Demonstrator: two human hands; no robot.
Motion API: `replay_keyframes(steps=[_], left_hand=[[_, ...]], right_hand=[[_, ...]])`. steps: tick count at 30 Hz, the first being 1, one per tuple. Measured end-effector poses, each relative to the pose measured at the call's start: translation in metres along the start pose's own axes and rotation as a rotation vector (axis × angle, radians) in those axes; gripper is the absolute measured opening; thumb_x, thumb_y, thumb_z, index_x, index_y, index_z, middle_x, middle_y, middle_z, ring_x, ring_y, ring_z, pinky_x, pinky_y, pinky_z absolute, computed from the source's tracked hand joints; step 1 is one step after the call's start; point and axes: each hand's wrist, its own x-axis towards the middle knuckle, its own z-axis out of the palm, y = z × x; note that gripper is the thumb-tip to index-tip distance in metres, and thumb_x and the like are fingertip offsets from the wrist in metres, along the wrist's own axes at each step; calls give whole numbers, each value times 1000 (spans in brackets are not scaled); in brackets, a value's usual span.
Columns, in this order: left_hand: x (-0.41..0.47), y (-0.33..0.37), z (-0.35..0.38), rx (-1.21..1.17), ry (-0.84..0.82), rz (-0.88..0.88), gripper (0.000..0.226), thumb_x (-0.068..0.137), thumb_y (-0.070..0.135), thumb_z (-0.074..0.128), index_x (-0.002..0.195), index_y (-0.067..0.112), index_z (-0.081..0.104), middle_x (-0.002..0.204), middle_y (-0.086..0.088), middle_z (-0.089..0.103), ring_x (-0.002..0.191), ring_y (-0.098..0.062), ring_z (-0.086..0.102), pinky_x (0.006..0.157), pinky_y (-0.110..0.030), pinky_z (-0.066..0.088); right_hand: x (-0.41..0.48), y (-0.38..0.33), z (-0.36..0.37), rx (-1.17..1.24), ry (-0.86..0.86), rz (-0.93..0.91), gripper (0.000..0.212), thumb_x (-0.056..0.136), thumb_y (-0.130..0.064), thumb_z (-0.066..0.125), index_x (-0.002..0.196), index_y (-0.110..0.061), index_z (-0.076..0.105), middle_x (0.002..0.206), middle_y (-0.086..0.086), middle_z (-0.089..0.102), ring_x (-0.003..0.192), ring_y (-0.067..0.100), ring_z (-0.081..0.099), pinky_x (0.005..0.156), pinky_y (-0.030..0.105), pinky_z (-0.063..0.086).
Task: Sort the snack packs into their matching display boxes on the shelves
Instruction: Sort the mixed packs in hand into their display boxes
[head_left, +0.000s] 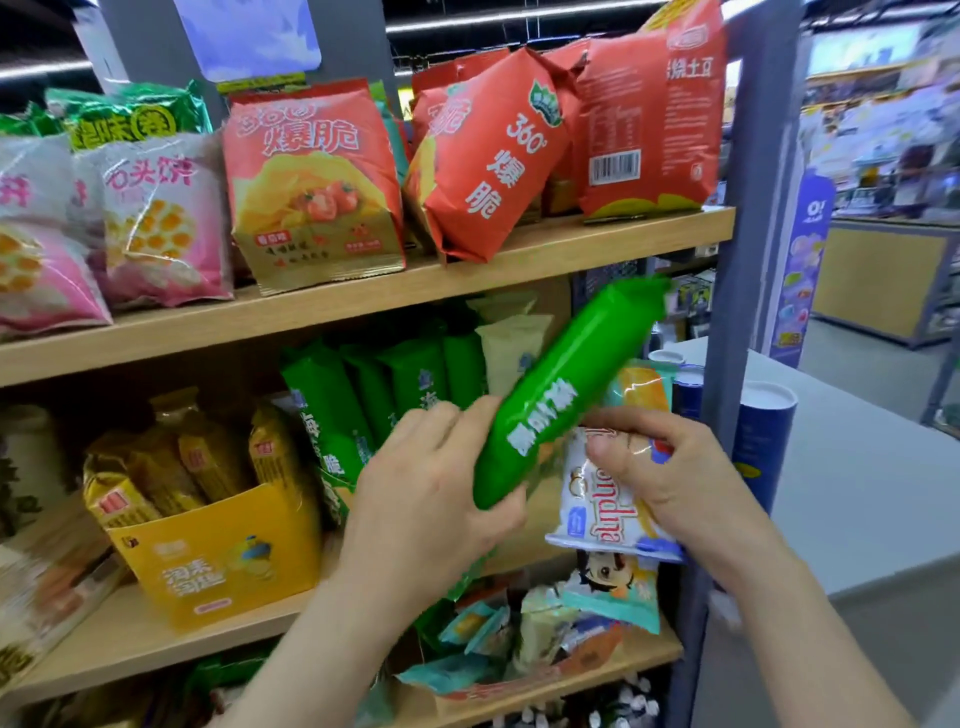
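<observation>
Your left hand (431, 499) has its fingers curled round the lower end of a long green snack pack (571, 379), thumb underneath. Your right hand (675, 483) pinches a white pack with red lettering (602, 514), fingers folded over its top edge, and touches nothing else that I can make out.

The green pack's long axis slants from your left palm up and to the right, its free end pointing toward the grey shelf upright (748, 260). The matching row of green packs (363, 395) stands upright on the middle shelf, just behind and to the left of your left hand, so that hand is the nearer one. I judge you need to swing the free end up and leftward to stand the pack in line with them.

Left of that row sits a yellow display box (223, 556) of gold packs on the wooden shelf board (130, 639). Red crisp bags (488, 156) fill the shelf above, and blue tubes (766, 441) stand beyond the upright on a pale counter.
</observation>
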Motion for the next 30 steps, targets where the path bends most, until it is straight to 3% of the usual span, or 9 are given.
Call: replay_keyframes(steps=[3,6,10,14,16,18,20,24,30], left_hand=[[-2,13,11,125,-61,47,73,74,52,44,135,13,53,89,-1,52,78,-23,51,58,-33,47],[-6,20,26,136,-79,103,77,73,53,53,139,14,47,90,-1,49,78,-20,47,57,-31,46],[-11,23,39,-129,-201,66,81,76,57,52,149,27,34,96,9,38,88,-11,38,71,-22,43],[-11,7,29,-475,-320,-124,70,81,71,42,145,45,34,104,22,40,102,2,39,85,-16,35],[-8,-6,29,-178,-262,-153,67,90,70,27,148,38,33,119,17,46,114,-3,38,92,-25,39],[-8,-14,38,191,-363,-180,63,97,60,30,150,27,32,130,9,51,122,-14,44,96,-34,44],[-9,-16,51,234,-416,-162,48,96,48,51,135,20,52,120,2,65,112,-21,60,90,-40,48],[-11,-29,65,31,-309,-31,28,82,34,76,106,21,72,98,5,74,94,-23,68,84,-39,43],[-11,-64,57,-208,-334,-75,33,73,28,83,105,25,76,98,24,63,99,-14,61,96,-44,38]], right_hand=[[-1,-1,-6,12,-19,-7,30,63,-35,73,91,-27,68,76,-19,74,69,-5,68,60,9,49],[3,11,-8,-16,-20,44,45,65,-45,88,97,-18,69,89,-11,76,84,-2,69,70,12,51],[1,20,-11,151,-65,119,36,66,-20,81,100,-10,71,97,5,77,89,16,73,70,21,56],[1,23,-19,155,-28,138,33,64,-17,77,95,-9,71,93,6,78,87,18,74,68,22,57],[2,21,-25,116,5,156,34,65,-19,79,97,-10,71,93,3,78,86,16,74,68,20,57],[5,21,-34,-11,-4,161,30,69,-18,82,96,-10,72,89,1,78,84,13,74,66,19,55],[10,23,-42,-188,-1,177,32,67,-29,88,91,-13,73,89,4,76,83,16,73,69,27,58],[15,29,-50,-571,77,205,71,33,-82,78,85,-34,72,102,10,62,80,20,69,75,43,59],[7,21,-47,-612,56,214,56,43,-78,74,85,-42,71,101,9,62,82,18,67,75,44,58]])
